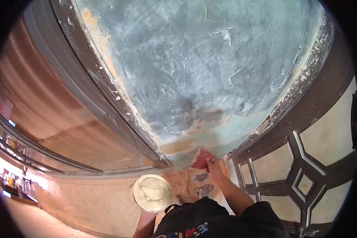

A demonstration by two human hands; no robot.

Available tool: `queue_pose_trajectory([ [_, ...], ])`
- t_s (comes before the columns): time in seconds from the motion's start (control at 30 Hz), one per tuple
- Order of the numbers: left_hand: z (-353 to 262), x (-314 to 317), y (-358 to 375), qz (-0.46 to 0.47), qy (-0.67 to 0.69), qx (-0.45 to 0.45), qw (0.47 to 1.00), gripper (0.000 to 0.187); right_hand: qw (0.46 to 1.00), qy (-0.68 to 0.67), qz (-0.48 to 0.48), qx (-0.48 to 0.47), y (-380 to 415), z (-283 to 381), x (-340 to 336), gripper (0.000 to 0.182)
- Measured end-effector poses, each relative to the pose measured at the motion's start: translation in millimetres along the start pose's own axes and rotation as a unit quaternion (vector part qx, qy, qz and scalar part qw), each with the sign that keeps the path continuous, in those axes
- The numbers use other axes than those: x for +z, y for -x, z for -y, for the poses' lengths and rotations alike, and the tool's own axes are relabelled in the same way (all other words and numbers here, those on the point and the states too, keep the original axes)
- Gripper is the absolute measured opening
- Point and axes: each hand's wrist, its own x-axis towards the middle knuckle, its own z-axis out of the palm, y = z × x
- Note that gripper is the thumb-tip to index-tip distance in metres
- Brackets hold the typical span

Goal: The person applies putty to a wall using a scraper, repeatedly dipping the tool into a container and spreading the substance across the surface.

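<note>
1. Two hands are at work below a tall wall panel (194,67), patchy blue-grey with white streaks and bare orange-tan spots along its left edge and near its foot.
2. Left of the panel runs a dark, paint-flecked frame (107,95), and past it a reddish-brown shutter-like surface (47,107).
3. Right of the panel stands a dark door (305,158) with pale geometric insets; its frame edge is crusted with old filler.
4. On the floor at the wall's foot lies a printed sheet of cardboard (186,182), beside pale floor tiles (95,202).
5. The right hand (212,163) is closed around a red scraper (200,159), gripping its lower end.
6. The scraper is a small flat red blade, pressed against the very bottom of the panel, just beside the door frame.
7. Its long axis runs slanted, rising from the hand at lower right toward the upper left, with the working edge against the wall.
8. The left hand is hidden beneath a round plate (152,193) that it carries from below; how its fingers lie cannot be told.
9. The plate is loaded with a swirled heap of cream-coloured putty (150,190) and is held level, near the scraper but apart from it.
10. Nothing stands between the scraper and the wall; the person's dark shirt (210,222) fills the bottom edge.
</note>
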Motion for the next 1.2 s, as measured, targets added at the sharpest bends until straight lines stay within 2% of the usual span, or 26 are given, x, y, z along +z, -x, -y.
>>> queue_pose_trajectory([
  [0.07, 0, -2, 0, 0.004, 0.008, -0.01, 1.0, 0.061, 0.996, 0.022, 0.01, 0.081, 20, -13, 12, 0.024],
  [0.1, 0, -3, 0, 0.006, 0.012, -0.014, 1.0, 0.061, 0.997, 0.02, 0.008, 0.079, 25, -24, 16, 0.024],
  [0.17, -2, -6, 1, 0.007, 0.019, -0.021, 1.0, 0.061, 0.989, -0.085, 0.071, 0.101, 31, -43, 28, 0.018],
  [0.3, -5, -10, 1, 0.009, 0.032, -0.039, 0.999, 0.06, 0.974, -0.195, 0.045, 0.11, 56, 6, 74, 0.017],
  [0.37, -7, -11, 0, 0.012, 0.033, -0.048, 0.998, 0.06, 0.957, -0.268, 0.055, 0.093, 61, 36, 94, 0.018],
  [0.43, -10, -12, -1, 0.035, 0.043, -0.05, 0.997, 0.058, 0.954, -0.285, 0.054, 0.071, 55, 45, 110, 0.022],
  [0.47, -10, -16, 0, 0.033, -0.046, -0.042, 0.998, 0.057, 0.951, -0.299, 0.054, 0.05, 52, 48, 118, 0.026],
  [0.5, -11, -18, 1, 0.035, -0.048, -0.044, 0.997, 0.057, 0.951, -0.302, 0.053, 0.049, 49, 51, 126, 0.026],
  [0.57, -14, -17, 1, 0.039, -0.134, -0.011, 0.99, 0.053, 0.953, -0.301, 0.024, 0.023, 44, 56, 141, 0.032],
  [0.63, -19, -9, 3, 0.032, -0.121, -0.007, 0.992, 0.053, 0.956, -0.294, 0.014, 0.012, 40, 61, 151, 0.033],
  [0.67, -22, -13, 0, 0.047, 0.056, -0.071, 0.995, 0.056, 0.959, -0.283, 0.005, 0.002, 38, 62, 155, 0.034],
  [0.73, -27, -17, 2, 0.051, 0.023, -0.062, 0.997, 0.056, 0.962, -0.274, -0.003, -0.008, 31, 56, 158, 0.034],
  [0.8, -35, -14, 5, 0.056, -0.038, -0.042, 0.997, 0.058, 0.975, -0.208, -0.048, -0.065, 6, 25, 150, 0.038],
  [0.83, -37, -15, 6, 0.056, -0.04, -0.044, 0.997, 0.058, 0.974, -0.21, -0.049, -0.064, -8, 0, 140, 0.038],
  [0.9, -43, -18, 5, 0.053, -0.047, -0.045, 0.996, 0.057, 0.987, -0.15, -0.06, 0.009, -24, -51, 118, 0.041],
  [0.93, -44, -17, 4, 0.053, -0.05, -0.046, 0.996, 0.057, 0.986, -0.152, -0.061, 0.009, -15, -62, 114, 0.041],
  [1.0, -48, -24, 13, 0.058, -0.058, -0.047, 0.996, 0.056, 0.973, -0.171, -0.118, 0.102, 2, -68, 116, 0.041],
  [1.13, -52, -33, 10, 0.056, -0.062, -0.049, 0.995, 0.055, 0.97, -0.233, -0.056, 0.037, 26, -38, 137, 0.04],
  [1.2, -52, -33, 9, 0.054, -0.064, -0.047, 0.995, 0.055, 0.966, -0.257, -0.019, 0.005, 33, -2, 152, 0.047],
])
